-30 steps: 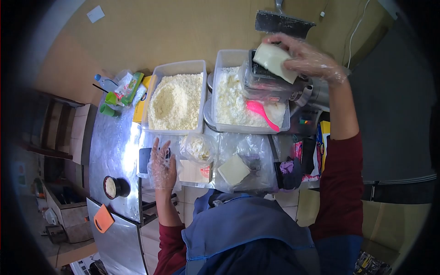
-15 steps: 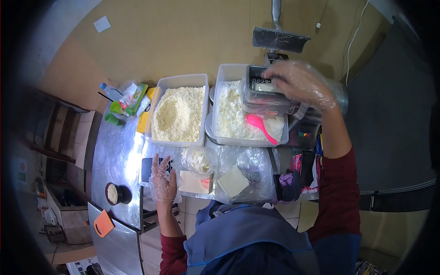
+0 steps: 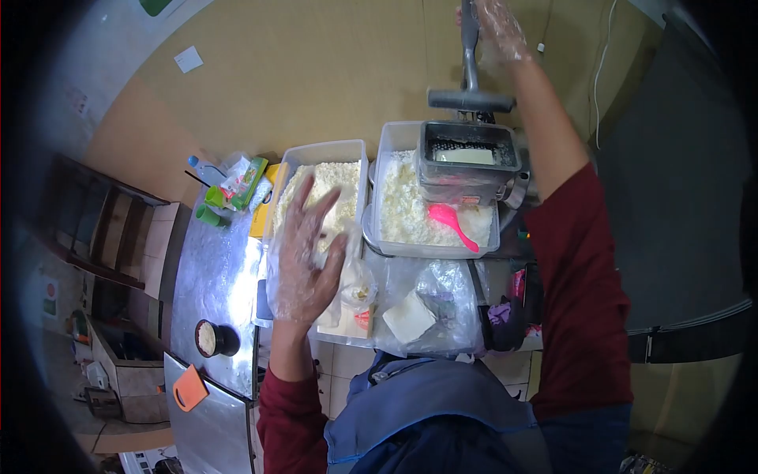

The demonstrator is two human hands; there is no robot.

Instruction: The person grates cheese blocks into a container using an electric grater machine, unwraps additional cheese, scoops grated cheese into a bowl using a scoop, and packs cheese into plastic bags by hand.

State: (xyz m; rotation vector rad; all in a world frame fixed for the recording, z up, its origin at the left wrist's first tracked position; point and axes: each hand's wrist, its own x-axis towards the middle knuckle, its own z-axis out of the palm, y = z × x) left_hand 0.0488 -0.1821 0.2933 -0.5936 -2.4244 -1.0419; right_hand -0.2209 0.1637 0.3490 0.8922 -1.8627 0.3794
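Observation:
My right hand [image 3: 499, 33], in a clear plastic glove, is up at the top edge, closed round the grey lever [image 3: 470, 55] of a grating machine [image 3: 462, 183]. The lever's flat press plate [image 3: 471, 100] hangs just above the machine's open hopper. Inside the hopper a pale block that looks like cheese [image 3: 464, 156] lies on the dark grating surface. My left hand [image 3: 304, 253], gloved too, is open with fingers spread, in front of the left tub [image 3: 365, 150] of pale gratings. A second tub [image 3: 384, 136] of white gratings stands under the machine, with a pink scoop [image 3: 452, 225] in it.
Another pale block [image 3: 410, 316] rests on clear plastic in front of the tubs. A dark cup [image 3: 225, 340] and an orange cutting board [image 3: 189, 388] are to the left. Green cups [image 3: 212, 205] and a blue bottle [image 3: 207, 171] stand at the back left.
My right hand has gone from over the hopper up to the lever, and the press plate has tilted and lowered. My left hand has risen and moved forward.

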